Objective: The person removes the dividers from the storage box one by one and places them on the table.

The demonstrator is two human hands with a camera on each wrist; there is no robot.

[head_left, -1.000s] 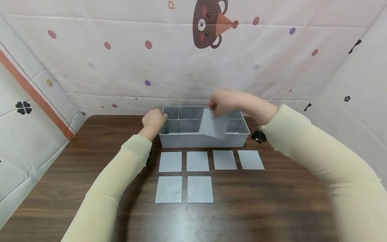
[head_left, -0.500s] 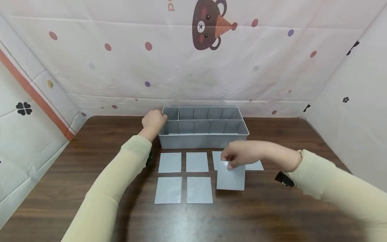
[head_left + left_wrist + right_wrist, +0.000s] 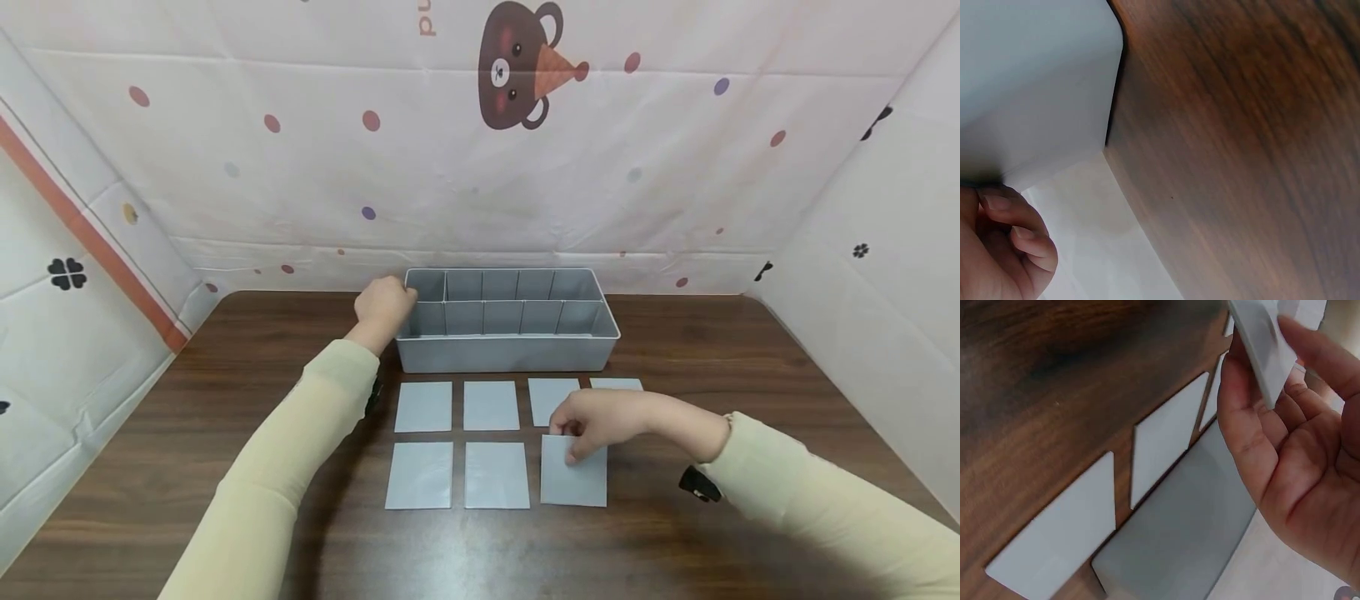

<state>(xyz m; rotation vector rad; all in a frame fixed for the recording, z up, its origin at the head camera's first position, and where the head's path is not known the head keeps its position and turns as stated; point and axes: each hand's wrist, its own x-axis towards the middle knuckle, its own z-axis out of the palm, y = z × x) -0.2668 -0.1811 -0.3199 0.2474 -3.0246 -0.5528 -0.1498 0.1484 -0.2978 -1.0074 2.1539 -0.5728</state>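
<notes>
My left hand (image 3: 383, 307) grips the left rim of a grey storage box (image 3: 504, 353) with two rows of compartments. In the left wrist view, its curled fingers (image 3: 1019, 215) are at the box's edge. My right hand (image 3: 603, 421) pinches a thin grey square divider panel (image 3: 573, 479) between thumb and fingers. This panel is at the right end of the near row, close over the table. In the right wrist view, the pinched panel (image 3: 1263, 347) shows its thin edge and stands tilted to the tabletop.
Several matching panels lie flat on the brown wooden table (image 3: 300, 550): a row along the box, including a far-left panel (image 3: 423, 407), and two nearer ones, including a front-left panel (image 3: 419, 476). A patterned curtain (image 3: 450, 167) hangs behind the box.
My right hand has brought the panel from over the box down toward the near row, right of the two panels there. My left hand stays at the box's rim.
</notes>
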